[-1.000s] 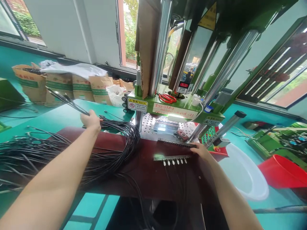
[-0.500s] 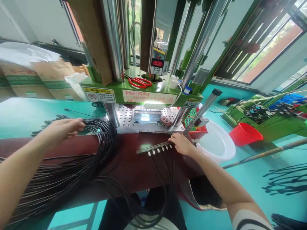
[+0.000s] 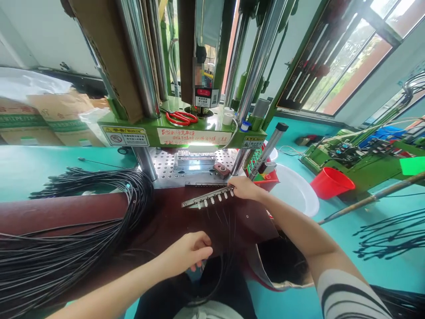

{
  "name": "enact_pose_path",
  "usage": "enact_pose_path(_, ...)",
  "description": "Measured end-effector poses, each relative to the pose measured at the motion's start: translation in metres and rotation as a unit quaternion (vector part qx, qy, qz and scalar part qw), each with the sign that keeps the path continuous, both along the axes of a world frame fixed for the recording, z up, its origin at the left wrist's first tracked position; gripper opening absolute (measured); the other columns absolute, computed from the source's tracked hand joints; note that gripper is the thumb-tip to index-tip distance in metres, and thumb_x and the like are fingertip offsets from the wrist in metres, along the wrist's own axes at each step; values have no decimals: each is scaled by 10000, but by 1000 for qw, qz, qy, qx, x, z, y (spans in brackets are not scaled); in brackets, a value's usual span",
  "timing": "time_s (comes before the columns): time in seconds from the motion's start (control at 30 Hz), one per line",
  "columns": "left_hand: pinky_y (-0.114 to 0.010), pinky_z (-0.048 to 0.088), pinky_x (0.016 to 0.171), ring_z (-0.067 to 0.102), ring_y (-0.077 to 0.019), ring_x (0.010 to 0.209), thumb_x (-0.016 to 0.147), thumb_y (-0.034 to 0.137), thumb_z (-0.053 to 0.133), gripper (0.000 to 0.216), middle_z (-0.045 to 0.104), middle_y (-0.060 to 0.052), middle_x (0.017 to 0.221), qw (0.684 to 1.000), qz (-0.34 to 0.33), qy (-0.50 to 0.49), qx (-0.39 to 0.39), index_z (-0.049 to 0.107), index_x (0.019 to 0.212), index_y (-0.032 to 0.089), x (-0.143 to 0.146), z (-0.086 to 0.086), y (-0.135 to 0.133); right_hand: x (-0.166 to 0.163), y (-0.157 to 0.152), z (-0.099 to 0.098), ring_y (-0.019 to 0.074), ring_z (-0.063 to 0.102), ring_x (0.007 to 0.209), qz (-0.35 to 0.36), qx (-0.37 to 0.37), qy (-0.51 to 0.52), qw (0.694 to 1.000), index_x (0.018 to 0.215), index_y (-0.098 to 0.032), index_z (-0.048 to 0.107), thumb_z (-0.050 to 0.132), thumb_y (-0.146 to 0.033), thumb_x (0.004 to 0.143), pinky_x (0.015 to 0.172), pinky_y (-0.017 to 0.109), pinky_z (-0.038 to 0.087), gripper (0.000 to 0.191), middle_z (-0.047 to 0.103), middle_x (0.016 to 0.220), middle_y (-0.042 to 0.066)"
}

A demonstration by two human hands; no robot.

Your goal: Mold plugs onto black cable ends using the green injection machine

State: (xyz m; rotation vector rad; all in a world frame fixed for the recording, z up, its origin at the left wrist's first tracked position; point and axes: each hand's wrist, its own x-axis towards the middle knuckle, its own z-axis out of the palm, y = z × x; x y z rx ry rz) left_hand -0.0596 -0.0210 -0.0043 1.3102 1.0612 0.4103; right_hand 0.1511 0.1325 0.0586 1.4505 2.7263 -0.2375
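Observation:
My right hand [image 3: 245, 188] is closed on the right end of a slim metal bar [image 3: 202, 198], raised and tilted over the brown table. Several silvery connector ends [image 3: 213, 201] stick out along its near side, with thin black cables [image 3: 230, 230] hanging down towards my lap. My left hand [image 3: 194, 252] hovers in front of the bar, above the table's near edge, fingers loosely curled and thumb apart, with nothing visible in it. A second dark metal strip [image 3: 207, 184] lies at the foot of the press, just behind the bar.
A green press [image 3: 133, 137] with a lit mould [image 3: 194, 161] stands ahead; red-handled scissors [image 3: 181, 118] lie on its plate. A big coil of black cables [image 3: 142, 190] covers the left side. To the right are a white tub [image 3: 295, 190] and a red bucket [image 3: 332, 184].
My left hand has moved from the cable coil at left to the near middle. The bar in my right hand has lifted and tilted more. The whole view has shifted slightly.

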Motion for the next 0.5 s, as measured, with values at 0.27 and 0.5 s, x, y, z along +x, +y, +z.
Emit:
enact_pose_path(0.27,-240,420,742,563,-141,904,657,252,697,422,589,-72,1023,931,154,-301,-139,491,1023,199,40,3,43,-18,67,14,165,582,811,-69,15,114,991,944,-216,666,459,-50,623,650,206,391,416,676,829,-14)
enact_pose_path(0.5,-287,450,638,622,-160,693,766,210,546,113,624,-69,841,912,180,-311,-199,537,857,144,35,7,117,-53,124,-7,203,574,924,-143,13,186,972,968,-170,637,570,-158,767,777,313,446,212,633,1016,58)
